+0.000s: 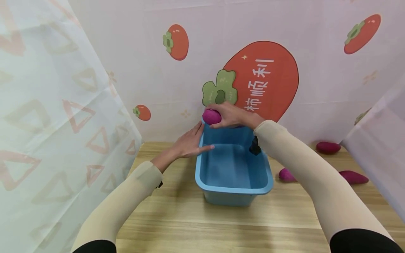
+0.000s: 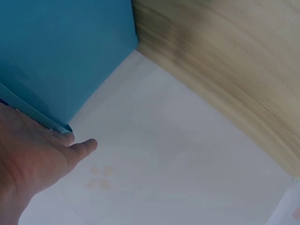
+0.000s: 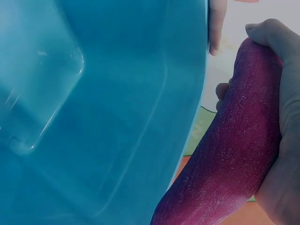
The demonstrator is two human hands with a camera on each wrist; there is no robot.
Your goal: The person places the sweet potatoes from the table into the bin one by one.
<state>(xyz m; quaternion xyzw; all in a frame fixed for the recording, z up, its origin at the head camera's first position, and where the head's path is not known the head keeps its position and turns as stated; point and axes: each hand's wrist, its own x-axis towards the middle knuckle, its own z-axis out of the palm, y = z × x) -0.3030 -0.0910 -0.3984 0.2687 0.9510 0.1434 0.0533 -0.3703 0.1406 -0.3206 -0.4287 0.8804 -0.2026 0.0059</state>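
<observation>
My right hand (image 1: 232, 115) grips a purple sweet potato (image 1: 211, 117) above the far end of a light-blue plastic basin (image 1: 234, 190). In the right wrist view the long, rough-skinned sweet potato (image 3: 234, 136) lies along the palm, with the thumb over one end, beside the basin's rim. My left hand (image 1: 190, 142) rests on the basin's left rim near its far corner, fingers straight and thumb reaching over the inside. The left wrist view has part of this hand (image 2: 37, 159) against the basin's outer wall (image 2: 61, 56). No sweet potato shows on the visible basin floor.
Three more purple sweet potatoes lie on the wooden table (image 1: 177, 225) at the right: one at the back (image 1: 328, 147), one nearer the basin (image 1: 286, 175), partly behind the right sleeve, and one farther right (image 1: 353, 177). Printed cloth (image 1: 133, 63) hangs behind and at both sides.
</observation>
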